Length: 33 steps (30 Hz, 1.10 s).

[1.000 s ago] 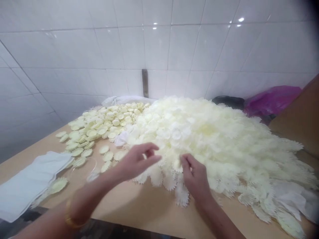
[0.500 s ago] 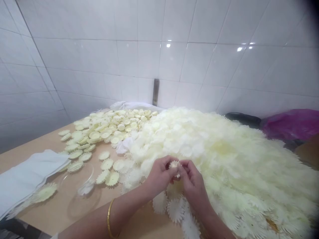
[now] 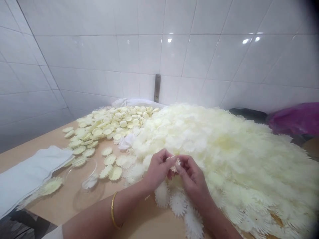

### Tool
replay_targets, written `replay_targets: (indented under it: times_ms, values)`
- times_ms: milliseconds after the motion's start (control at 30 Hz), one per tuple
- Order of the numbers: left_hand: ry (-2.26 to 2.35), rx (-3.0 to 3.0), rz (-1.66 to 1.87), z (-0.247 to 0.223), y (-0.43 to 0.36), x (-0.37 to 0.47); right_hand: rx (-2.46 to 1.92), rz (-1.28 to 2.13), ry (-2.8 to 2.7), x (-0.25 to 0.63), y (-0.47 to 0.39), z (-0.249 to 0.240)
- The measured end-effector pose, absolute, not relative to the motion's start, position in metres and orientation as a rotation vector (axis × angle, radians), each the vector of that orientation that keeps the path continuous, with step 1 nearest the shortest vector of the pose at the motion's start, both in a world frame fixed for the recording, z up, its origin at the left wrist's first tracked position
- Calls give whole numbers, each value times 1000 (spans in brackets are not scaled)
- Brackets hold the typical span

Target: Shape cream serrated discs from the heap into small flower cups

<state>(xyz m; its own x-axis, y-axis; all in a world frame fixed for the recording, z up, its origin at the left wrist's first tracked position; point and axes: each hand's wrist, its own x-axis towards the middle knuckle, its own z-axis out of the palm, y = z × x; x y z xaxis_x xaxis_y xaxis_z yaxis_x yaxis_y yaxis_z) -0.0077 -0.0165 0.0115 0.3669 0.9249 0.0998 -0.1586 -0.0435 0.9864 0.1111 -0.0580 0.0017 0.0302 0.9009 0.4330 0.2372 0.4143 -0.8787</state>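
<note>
Between the fingertips of both hands is a small cream scalloped flower piece point(image 3: 175, 165), partly covered by my thumbs. My left hand point(image 3: 159, 167) pinches it from the left, and a gold bangle point(image 3: 113, 210) circles that wrist. On its other side, my right hand point(image 3: 191, 176) is closed with thumb and fingers on the same piece. Below the hands, several white petal discs point(image 3: 178, 203) with toothed edges lie on the table. A large heap of pale yellow-white petal discs point(image 3: 214, 142) rises just behind and to the right of my hands.
Thicker yellowish flower discs point(image 3: 107, 131) are piled at the back left of the wooden table point(image 3: 87, 212). White folded sheets point(image 3: 35, 176) lie at the left edge, near a clear round dish point(image 3: 91, 181). A magenta bag point(image 3: 296, 118) and a dark object point(image 3: 249, 114) sit at the back right.
My thumbs and fingers have shifted on the flower piece, and it shows turned at a different angle. The whole view has moved slightly. Both hands stay together over the same spot.
</note>
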Motion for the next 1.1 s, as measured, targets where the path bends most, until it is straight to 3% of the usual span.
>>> replay_targets:
  times_ms: [333,733,1100]
  values:
    - [616,1227,777,11,-24,-3,-1299,402,-1313,125,-56,6]
    - [862,1420,953,6,-27,-1,-1127,666,-1520,114,-61,9]
    - [644,1280,781,8,-26,-3,-1129,827,-1348,120,-62,13]
